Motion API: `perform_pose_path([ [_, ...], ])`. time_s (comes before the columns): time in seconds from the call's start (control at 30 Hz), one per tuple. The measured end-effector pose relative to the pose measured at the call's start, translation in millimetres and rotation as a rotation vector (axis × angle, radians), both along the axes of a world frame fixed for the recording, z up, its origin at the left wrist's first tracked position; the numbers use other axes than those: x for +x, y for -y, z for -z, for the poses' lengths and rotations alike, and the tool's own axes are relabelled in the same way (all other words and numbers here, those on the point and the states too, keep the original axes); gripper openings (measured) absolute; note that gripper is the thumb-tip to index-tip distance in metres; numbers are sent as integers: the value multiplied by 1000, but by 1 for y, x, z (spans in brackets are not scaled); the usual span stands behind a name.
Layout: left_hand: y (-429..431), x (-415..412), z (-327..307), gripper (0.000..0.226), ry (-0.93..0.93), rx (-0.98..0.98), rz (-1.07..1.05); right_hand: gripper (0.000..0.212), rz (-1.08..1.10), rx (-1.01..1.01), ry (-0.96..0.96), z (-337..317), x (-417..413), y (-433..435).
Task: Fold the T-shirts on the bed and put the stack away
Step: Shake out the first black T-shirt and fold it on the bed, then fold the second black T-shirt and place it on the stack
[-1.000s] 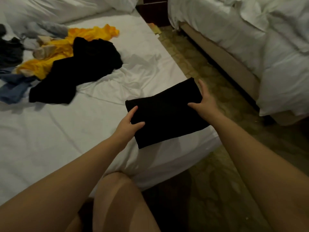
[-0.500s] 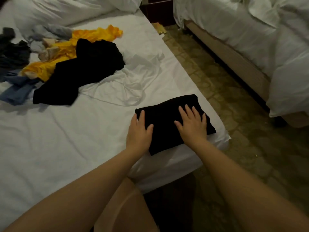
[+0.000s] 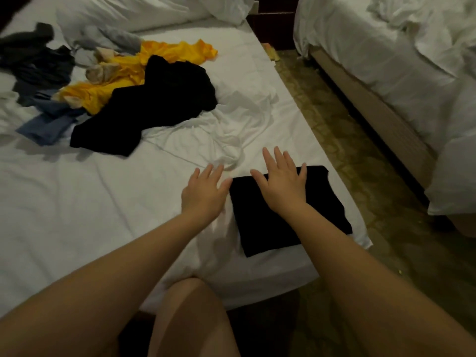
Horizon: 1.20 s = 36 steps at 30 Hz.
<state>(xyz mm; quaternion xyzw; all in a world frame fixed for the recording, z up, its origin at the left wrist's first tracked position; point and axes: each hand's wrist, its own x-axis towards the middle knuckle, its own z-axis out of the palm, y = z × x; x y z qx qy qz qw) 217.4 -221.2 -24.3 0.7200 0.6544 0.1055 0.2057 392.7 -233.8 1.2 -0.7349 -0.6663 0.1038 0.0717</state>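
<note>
A folded black T-shirt (image 3: pixel 319 210) lies flat at the near right corner of the white bed (image 3: pixel 77 210). My right hand (image 3: pixel 282 184) is spread with straight fingers over the shirt's far left part. My left hand (image 3: pixel 206 193) is also flat and spread, just left of the shirt over the sheet, its thumb near the shirt's edge. Farther back lies an unfolded black T-shirt (image 3: pixel 154 104), partly over a yellow T-shirt (image 3: pixel 108 91). A blue garment (image 3: pixel 46 124) and dark grey clothes (image 3: pixel 36 60) sit at the left.
A second bed (image 3: pixel 401 73) with white bedding stands to the right across a narrow strip of patterned floor (image 3: pixel 360 155). Pillows (image 3: pixel 144 11) lie at the head of the near bed. A dark nightstand (image 3: pixel 275 24) stands between the beds. My knee (image 3: pixel 190 318) is against the bed's near edge.
Both hands set the folded black shirt down at the bed corner, pressed it flat, then slid forward and left; my left hand has come off the shirt onto the sheet.
</note>
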Motion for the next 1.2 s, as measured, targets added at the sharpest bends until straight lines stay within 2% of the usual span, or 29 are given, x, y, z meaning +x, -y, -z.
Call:
perform_pose_path([
  [0.37,-78,-153,2,61,-214,24,-238,60,-181,-9,80,17,-125,-131],
  [0.6,-150,-225,38,63,-259,5,-279,55,-282,8,-26,44,-223,-208],
  [0.77,-169,-239,65,21,14,202,-250,45,-285,64,-247,67,-274,-195],
  [0.9,-152,-233,58,20,187,330,-250,45,-146,94,-350,76,-270,-172],
  [0.97,-128,-223,50,28,300,347,-205,46,-33,23,-541,67,-263,-159],
  [1.07,-79,-206,40,52,451,233,-74,41,72,-117,-836,46,-263,-135],
  [1.1,-62,-201,39,51,479,207,-55,38,110,-127,-906,39,-264,-124],
  [1.2,-14,-189,23,28,582,184,-129,26,243,-103,-1025,16,-263,-86],
])
